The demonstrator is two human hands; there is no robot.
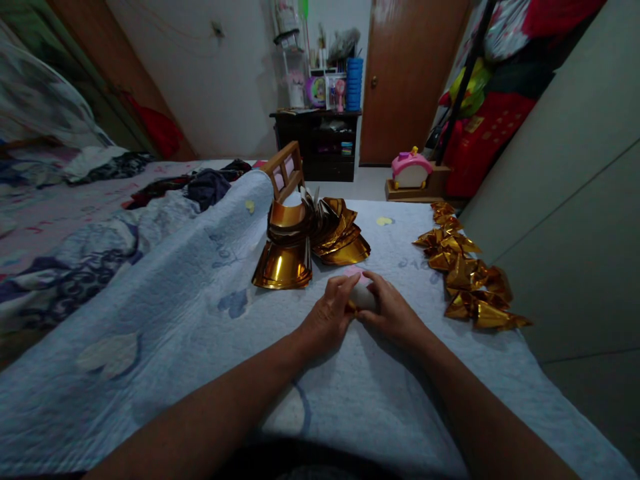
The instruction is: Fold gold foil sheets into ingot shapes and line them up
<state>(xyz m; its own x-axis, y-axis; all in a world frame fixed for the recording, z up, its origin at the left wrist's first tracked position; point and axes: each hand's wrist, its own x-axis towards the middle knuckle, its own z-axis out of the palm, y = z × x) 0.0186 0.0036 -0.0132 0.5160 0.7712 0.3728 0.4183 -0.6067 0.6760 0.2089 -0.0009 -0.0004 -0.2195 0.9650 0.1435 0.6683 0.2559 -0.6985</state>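
Note:
Between my hands is a curled sheet of foil paper [364, 297], its pale side facing up and a bit of gold showing at the lower edge. My left hand [333, 308] grips its left side with bent fingers. From the other side my right hand [393, 308] holds it, thumb low and fingers over the top. A small pink patch [353, 272] shows just beyond my fingertips. Past the hands lie fanned stacks of gold foil sheets [286, 263]. Over on the right is a row of folded gold foil pieces [465, 273].
A light blue quilted cover [220, 360] lies under everything. Behind the foil stacks stands a small wooden rack [285, 170]. Crumpled clothes and bedding [120, 233] lie on the left. A pale cabinet [565, 220] borders the right edge; a pink toy clock [412, 171] sits beyond.

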